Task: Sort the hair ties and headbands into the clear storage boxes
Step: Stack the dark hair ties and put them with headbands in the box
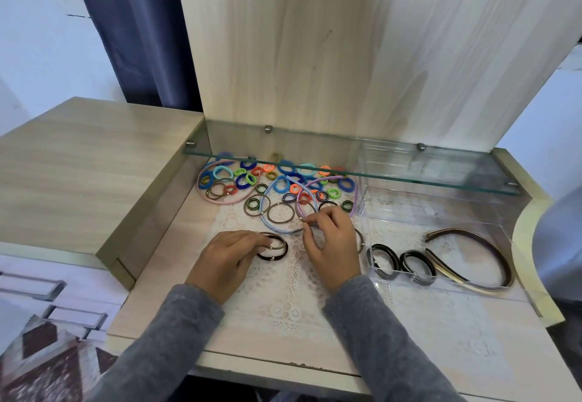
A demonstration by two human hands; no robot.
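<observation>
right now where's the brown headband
In the head view, far right: the brown headband lies in the clear box, just right of the black hair ties.

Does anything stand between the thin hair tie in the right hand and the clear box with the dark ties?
The right hand pinches the thin brown elastic hair tie; the clear plastic storage box lies right of it. Only that box's left wall stands between.

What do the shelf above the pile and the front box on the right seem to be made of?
Shelf: probably glass, clear with a greenish cut edge, glossy. Front box: likely rigid clear plastic, thin shiny walls, dark headbands visible through them.
</observation>
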